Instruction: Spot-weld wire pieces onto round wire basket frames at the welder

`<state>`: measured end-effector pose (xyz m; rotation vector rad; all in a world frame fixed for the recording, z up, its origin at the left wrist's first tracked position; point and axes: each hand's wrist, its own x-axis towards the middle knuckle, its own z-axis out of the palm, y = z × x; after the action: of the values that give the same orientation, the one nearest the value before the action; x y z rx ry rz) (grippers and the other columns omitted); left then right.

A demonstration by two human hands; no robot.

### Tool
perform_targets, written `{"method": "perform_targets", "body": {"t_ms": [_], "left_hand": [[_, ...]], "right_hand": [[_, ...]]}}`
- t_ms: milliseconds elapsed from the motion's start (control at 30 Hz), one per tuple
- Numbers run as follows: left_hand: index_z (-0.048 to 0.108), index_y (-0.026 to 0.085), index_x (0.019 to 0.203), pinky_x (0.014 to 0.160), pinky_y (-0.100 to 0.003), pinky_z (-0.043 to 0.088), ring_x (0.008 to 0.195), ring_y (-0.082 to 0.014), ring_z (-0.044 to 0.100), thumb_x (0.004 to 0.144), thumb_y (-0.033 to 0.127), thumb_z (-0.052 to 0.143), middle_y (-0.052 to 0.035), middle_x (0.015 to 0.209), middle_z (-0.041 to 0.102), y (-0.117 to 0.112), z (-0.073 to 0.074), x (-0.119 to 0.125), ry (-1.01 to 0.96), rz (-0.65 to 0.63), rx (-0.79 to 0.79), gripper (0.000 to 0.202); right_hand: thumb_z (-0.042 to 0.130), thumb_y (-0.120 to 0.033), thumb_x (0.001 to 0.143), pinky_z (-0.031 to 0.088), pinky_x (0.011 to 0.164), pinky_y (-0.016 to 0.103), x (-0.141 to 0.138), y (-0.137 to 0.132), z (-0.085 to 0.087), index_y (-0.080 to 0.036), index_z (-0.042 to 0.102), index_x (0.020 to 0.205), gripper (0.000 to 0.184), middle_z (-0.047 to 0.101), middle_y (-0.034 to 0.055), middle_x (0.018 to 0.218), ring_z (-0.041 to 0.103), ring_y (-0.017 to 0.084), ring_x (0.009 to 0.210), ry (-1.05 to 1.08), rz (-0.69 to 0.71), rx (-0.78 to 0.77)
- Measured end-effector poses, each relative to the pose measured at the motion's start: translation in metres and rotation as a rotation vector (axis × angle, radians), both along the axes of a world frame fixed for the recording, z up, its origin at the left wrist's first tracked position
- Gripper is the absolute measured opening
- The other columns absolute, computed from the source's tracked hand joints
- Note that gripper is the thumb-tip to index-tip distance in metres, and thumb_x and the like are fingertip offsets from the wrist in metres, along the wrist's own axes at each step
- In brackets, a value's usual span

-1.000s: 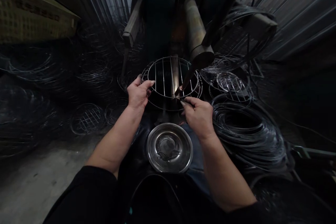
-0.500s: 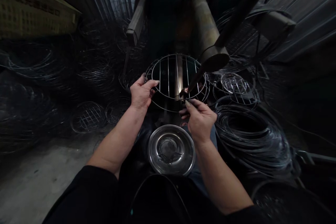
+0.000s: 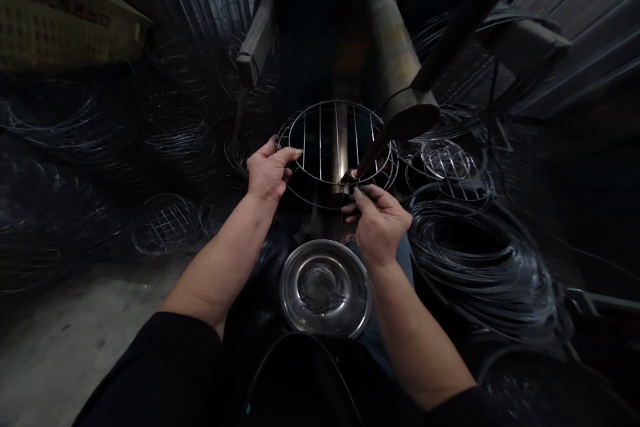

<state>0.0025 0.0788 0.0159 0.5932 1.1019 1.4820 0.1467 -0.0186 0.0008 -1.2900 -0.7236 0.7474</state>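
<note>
A round wire rack (image 3: 321,147), with straight bars across a ring and a wider ring below it, is held level at a spot-welding machine. My left hand (image 3: 267,170) is closed on its left rim, thumb on top. My right hand (image 3: 381,223) is pinched at the near rim, just below the welding tip (image 3: 351,175); what its fingertips hold is too small and dark to make out. A vertical metal post (image 3: 341,147) stands beneath the rack. Below my hands, a shiny metal bowl (image 3: 325,288) has several small bent wire pieces (image 3: 323,287) in it.
A thick cylindrical machine arm (image 3: 395,47) and a slanted dark bar (image 3: 450,27) reach in overhead. Coiled wire (image 3: 480,260) lies on the right, beside another wire rack (image 3: 450,163). Wire rings (image 3: 167,223) pile up on the left. A yellow crate (image 3: 70,20) is at upper left.
Both hands keep nearly the same grip. The rack's near rim sits slightly higher in view, close under the welding tip, and the view has shifted a little.
</note>
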Motion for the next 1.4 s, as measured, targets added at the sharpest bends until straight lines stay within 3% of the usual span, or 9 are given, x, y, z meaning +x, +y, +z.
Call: {"method": "perform_targets", "body": {"t_ms": [200,567,933,1067,1200,1400], "left_hand": [[0.065,0.014,0.086,0.038,-0.018,0.026,0.051,-0.0073,0.051,0.047,0.011,0.075,0.0036,0.063,0.057,0.005,-0.002,0.001,0.024,0.005,0.011,0.041],[0.064,0.013,0.099,0.038,-0.018,0.025,0.048,-0.0069,0.049,0.049,0.01,0.074,0.0043,0.06,0.055,-0.003,0.0,0.001,0.007,0.004,-0.013,0.051],[0.066,0.015,0.089,0.038,-0.018,0.025,0.049,-0.0082,0.048,0.047,0.013,0.075,0.003,0.056,0.054,0.01,-0.003,0.003,0.097,0.029,-0.07,0.043],[0.065,0.013,0.097,0.039,-0.019,0.025,0.049,-0.0084,0.047,0.047,0.013,0.075,0.0036,0.055,0.053,0.01,-0.003,0.004,0.09,0.03,-0.098,0.05],[0.062,0.011,0.109,0.04,-0.018,0.025,0.049,-0.0081,0.047,0.048,0.011,0.074,0.0044,0.055,0.053,0.011,-0.003,0.006,0.079,0.029,-0.107,0.063],[0.057,0.008,0.118,0.041,-0.019,0.024,0.047,-0.0074,0.046,0.049,0.007,0.07,0.0049,0.053,0.053,0.013,0.0,0.009,0.048,0.042,-0.124,0.07]], "right_hand": [[0.068,-0.029,0.071,0.044,0.035,0.019,-0.001,0.005,0.0,-0.013,0.068,0.079,0.018,0.062,-0.002,0.055,0.058,0.011,0.043,-0.016,-0.006,0.024],[0.067,-0.03,0.073,0.044,0.036,0.019,-0.001,0.001,0.002,-0.013,0.068,0.081,0.018,0.061,-0.0023,0.054,0.057,0.011,0.042,-0.054,-0.026,0.031],[0.067,-0.028,0.071,0.041,0.033,0.018,0.002,0.012,0.004,-0.013,0.067,0.079,0.017,0.062,-0.0018,0.057,0.057,0.011,0.043,-0.014,-0.006,0.038],[0.064,-0.031,0.075,0.042,0.038,0.021,0.015,0.003,0.002,-0.015,0.069,0.084,0.019,0.063,-0.0008,0.06,0.06,0.014,0.048,-0.238,0.104,-0.037],[0.062,-0.029,0.076,0.049,0.054,0.026,0.027,-0.006,-0.004,-0.018,0.071,0.087,0.017,0.067,0.0015,0.07,0.062,0.015,0.057,-0.646,0.058,-0.062],[0.061,-0.029,0.075,0.048,0.052,0.026,0.027,-0.002,-0.008,-0.015,0.07,0.086,0.019,0.066,0.0007,0.07,0.061,0.014,0.048,-0.528,0.146,-0.041]]}}
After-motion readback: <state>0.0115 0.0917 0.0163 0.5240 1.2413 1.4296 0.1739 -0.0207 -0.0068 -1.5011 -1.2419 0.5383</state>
